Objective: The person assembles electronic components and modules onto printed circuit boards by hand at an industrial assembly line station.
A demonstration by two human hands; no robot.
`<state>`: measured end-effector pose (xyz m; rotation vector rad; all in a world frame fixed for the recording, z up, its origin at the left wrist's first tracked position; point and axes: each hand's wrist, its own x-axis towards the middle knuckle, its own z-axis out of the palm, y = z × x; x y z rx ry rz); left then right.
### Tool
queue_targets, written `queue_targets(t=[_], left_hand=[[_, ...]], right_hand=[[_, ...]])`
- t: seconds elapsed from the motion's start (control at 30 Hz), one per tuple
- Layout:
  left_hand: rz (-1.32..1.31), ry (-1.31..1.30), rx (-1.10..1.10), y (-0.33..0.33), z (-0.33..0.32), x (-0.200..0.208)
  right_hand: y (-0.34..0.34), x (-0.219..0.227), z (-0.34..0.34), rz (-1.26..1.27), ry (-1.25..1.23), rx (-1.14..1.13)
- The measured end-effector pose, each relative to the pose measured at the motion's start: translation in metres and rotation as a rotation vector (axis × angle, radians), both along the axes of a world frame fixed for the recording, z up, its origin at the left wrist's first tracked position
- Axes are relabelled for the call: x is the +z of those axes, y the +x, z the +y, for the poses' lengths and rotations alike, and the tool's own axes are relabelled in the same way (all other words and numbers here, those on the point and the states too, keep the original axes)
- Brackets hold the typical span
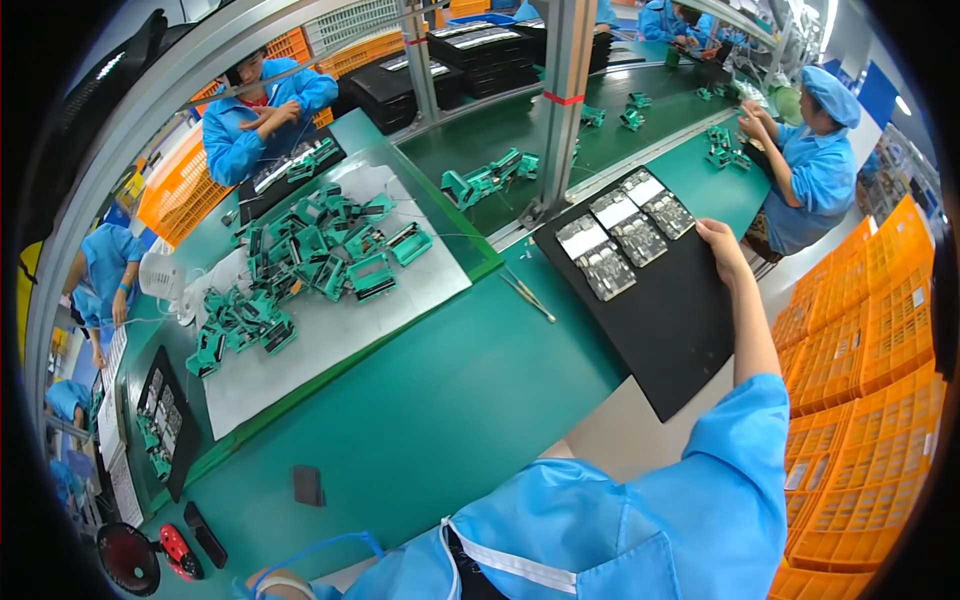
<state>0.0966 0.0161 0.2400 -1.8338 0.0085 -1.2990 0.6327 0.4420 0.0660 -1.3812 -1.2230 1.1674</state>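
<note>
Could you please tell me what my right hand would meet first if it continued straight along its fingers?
Probably the nearest circuit board on the black tray your right hand grips, though depth is unclear.

Green workbench [430, 400]. Directly on it: broad grey sheet [330, 365] toward far side; tweezers [530, 297] right of sheet; black tray [665, 335] at right, near corner jutting past bench edge; small dark block [305, 485] nearer front; smaller black tray [180, 445] at left; slim black object [205, 535] beside red-and-black item [180, 552], kind hard to tell at distorted rim.
</note>
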Motion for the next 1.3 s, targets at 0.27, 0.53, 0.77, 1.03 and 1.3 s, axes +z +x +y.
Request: queue_targets(t=[0.27,0.53,0.77,1.03,1.3], left_hand=[[-0.464,-1.574,0.491,-0.006,0.049,-0.093],[-0.296,-1.714,0.914,-0.011,-0.016,-0.157],[-0.267,-1.787,1.027,0.001,-0.014,-0.19],[0.135,-1.744,1.0,-0.026,0.002,-0.181],[0.774,-1.656,0.759,-0.057,0.08,-0.142]], right_hand=[[-0.175,0.022,-0.05,-0.137,-0.076,0.488],[-0.424,-0.048,-0.084,-0.157,0.031,1.365],[-0.493,-0.065,-0.127,-0.638,0.947,1.18],[-0.5,-0.065,-0.211,-0.666,1.109,1.13],[-0.396,-0.025,-0.2,-0.888,0.548,0.78]])
